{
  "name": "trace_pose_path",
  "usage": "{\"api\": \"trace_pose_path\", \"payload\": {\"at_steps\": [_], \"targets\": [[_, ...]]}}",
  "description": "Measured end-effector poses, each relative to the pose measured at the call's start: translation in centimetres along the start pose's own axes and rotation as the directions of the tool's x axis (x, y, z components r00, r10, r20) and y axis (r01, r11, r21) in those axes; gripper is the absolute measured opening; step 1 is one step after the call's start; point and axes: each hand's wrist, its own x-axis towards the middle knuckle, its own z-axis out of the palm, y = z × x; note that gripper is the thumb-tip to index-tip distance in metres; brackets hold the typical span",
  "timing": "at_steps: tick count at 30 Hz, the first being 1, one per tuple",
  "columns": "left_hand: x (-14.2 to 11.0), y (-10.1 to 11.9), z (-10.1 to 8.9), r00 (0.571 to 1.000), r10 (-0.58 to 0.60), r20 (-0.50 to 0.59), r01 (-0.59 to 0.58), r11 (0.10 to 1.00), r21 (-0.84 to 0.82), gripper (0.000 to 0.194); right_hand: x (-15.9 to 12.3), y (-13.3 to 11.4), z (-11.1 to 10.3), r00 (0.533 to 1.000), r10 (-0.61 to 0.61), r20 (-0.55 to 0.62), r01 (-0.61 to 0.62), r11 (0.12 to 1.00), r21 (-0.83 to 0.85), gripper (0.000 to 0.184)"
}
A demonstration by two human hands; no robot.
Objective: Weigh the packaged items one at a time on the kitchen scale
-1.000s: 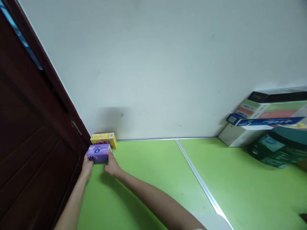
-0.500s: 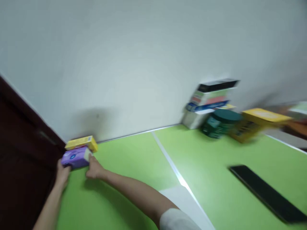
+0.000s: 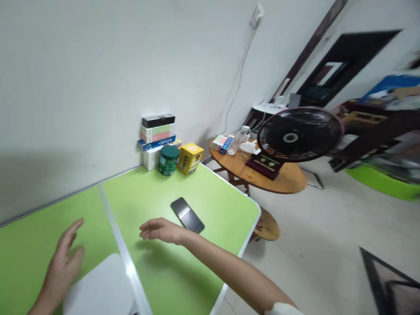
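My left hand (image 3: pixel 64 260) hovers at the lower left, thumb and fingers apart, holding nothing. Just below it lies a white flat object (image 3: pixel 103 286) with a rounded corner, partly cut off by the frame. My right hand (image 3: pixel 160 230) is held over the green table (image 3: pixel 138 192), fingers stretched out and nothing in them. Beyond its wrist a black phone (image 3: pixel 187 214) rests on the tabletop. Against the wall stand several stacked boxes (image 3: pixel 157 133), with a green lidded tub (image 3: pixel 169 161) and a yellow box (image 3: pixel 190 158) beside them.
Right of the green table stands a round wooden table (image 3: pixel 292 179) bearing a dark fan (image 3: pixel 300 133), a clear bottle (image 3: pixel 239 140) and small boxes (image 3: pixel 222 143). A wooden stool (image 3: pixel 267 224) sits lower. A cord (image 3: pixel 241 74) hangs from a wall socket.
My hands have let go of the purple packet, which is now out of view with the yellow box behind it. The view has swung right, and both hands are now apart.
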Motion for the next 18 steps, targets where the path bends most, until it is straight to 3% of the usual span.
{"api": "trace_pose_path", "payload": {"at_steps": [3, 5, 9, 11, 15, 18], "targets": [[-0.3, 6.4, 8.2, 0.968, 0.115, 0.224, -0.062, 0.971, -0.233, 0.057, -2.8, 1.1, -6.2, 0.988, -0.041, -0.149, 0.054, 0.995, 0.079, 0.041], [-0.5, 10.0, 13.5, 0.911, 0.2, 0.362, -0.075, 0.941, -0.331, 0.058, -4.1, 1.3, -9.6, 0.97, -0.074, -0.233, 0.105, 0.987, 0.124, 0.042], [0.1, 15.6, 23.0, 0.82, 0.233, 0.522, 0.033, 0.892, -0.451, 0.056, -4.6, 0.6, -17.0, 0.903, -0.144, -0.404, 0.226, 0.96, 0.165, 0.042], [1.1, 17.6, 27.1, 0.803, 0.244, 0.544, 0.059, 0.875, -0.48, 0.058, -3.7, -0.2, -21.3, 0.836, -0.179, -0.519, 0.301, 0.94, 0.16, 0.045], [4.3, 20.5, 33.6, 0.8, 0.277, 0.532, 0.055, 0.85, -0.524, 0.064, 0.1, -2.3, -29.6, 0.63, -0.224, -0.743, 0.437, 0.894, 0.101, 0.052], [7.0, 21.9, 37.1, 0.818, 0.301, 0.49, 0.023, 0.834, -0.551, 0.069, 3.6, -3.8, -33.4, 0.551, -0.236, -0.8, 0.48, 0.874, 0.073, 0.053]]}}
